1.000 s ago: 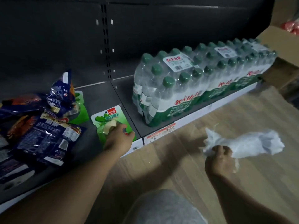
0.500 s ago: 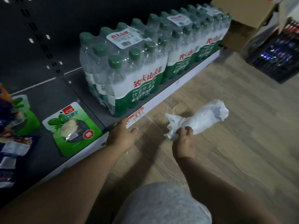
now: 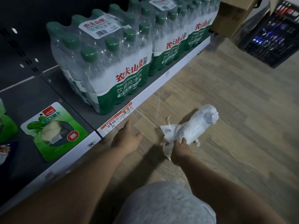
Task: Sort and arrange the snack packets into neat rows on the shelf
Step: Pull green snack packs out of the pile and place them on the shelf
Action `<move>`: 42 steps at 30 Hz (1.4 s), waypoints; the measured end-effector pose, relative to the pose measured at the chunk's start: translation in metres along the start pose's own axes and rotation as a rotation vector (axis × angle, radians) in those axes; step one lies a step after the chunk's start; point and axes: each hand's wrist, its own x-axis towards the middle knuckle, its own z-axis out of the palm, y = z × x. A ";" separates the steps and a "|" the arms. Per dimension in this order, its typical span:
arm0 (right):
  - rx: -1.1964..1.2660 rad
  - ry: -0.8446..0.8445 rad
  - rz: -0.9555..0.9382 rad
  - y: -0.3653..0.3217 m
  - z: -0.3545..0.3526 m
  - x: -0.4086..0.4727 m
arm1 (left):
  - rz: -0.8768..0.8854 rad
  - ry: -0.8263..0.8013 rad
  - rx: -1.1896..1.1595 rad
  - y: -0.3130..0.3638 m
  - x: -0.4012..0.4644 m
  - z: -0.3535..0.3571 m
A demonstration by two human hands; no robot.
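The green snack packet (image 3: 54, 132) lay flat on the grey shelf (image 3: 32, 97), just behind the shelf's white front edge and well to the left of the water packs. Nearest the camera, a grey-clad knee (image 3: 163, 204) filled the bottom of the view. In front of the shelf edge, the left hand (image 3: 127, 139) hovered over the wooden floor (image 3: 226, 118) with fingers spread and relaxed, holding nothing, close below the handwritten price tag (image 3: 117, 119). To the right of it, away from the shelf, the right hand (image 3: 179, 149) gripped a crumpled white plastic bag (image 3: 194, 126); what the bag held could not be made out. On the shelf, right of the packet, stood a shrink-wrapped pack of green-capped water bottles (image 3: 103, 62), with further packs (image 3: 174, 34) lined up behind it along the shelf. Beyond the shelf's far end sat a cardboard box (image 3: 233, 15), and to its right a dark crate (image 3: 273, 41) with unclear contents. At the left border, the edges of more packets (image 3: 6, 126) showed.
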 end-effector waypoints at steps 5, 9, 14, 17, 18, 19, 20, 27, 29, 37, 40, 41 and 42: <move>-0.021 0.035 0.063 -0.010 -0.004 0.001 | -0.010 0.010 -0.008 -0.001 0.001 -0.002; 0.013 0.267 -0.161 -0.045 -0.025 -0.001 | -0.006 0.103 -0.025 -0.003 0.000 -0.018; 0.111 0.353 -0.638 -0.125 -0.050 -0.031 | -0.065 0.358 -0.127 -0.019 -0.007 -0.054; 0.075 0.331 -0.834 -0.169 -0.050 -0.049 | -0.153 0.495 -0.144 -0.042 -0.012 -0.080; 0.071 0.318 -0.884 -0.182 -0.049 -0.053 | -0.180 0.528 -0.155 -0.051 -0.014 -0.088; 0.068 0.310 -0.928 -0.195 -0.047 -0.057 | -0.200 0.555 -0.162 -0.059 -0.018 -0.096; 0.057 0.298 -0.959 -0.207 -0.044 -0.060 | -0.216 0.583 -0.162 -0.069 -0.021 -0.102; 0.076 0.042 -0.713 -0.282 -0.008 -0.061 | -0.477 0.569 -0.252 -0.134 -0.045 -0.125; 0.072 0.038 -0.654 -0.294 0.003 -0.059 | -0.526 0.536 -0.280 -0.150 -0.050 -0.129; 0.224 -0.013 -0.527 -0.315 0.020 -0.055 | -0.500 0.548 -0.501 -0.163 -0.044 -0.135; 0.327 -0.090 -0.516 -0.317 0.019 -0.053 | -0.508 0.555 -0.529 -0.161 -0.039 -0.136; 0.346 -0.110 -0.523 -0.317 0.019 -0.052 | -0.527 0.562 -0.546 -0.161 -0.038 -0.137; 0.375 -0.129 -0.529 -0.318 0.020 -0.050 | -0.549 0.574 -0.580 -0.162 -0.037 -0.138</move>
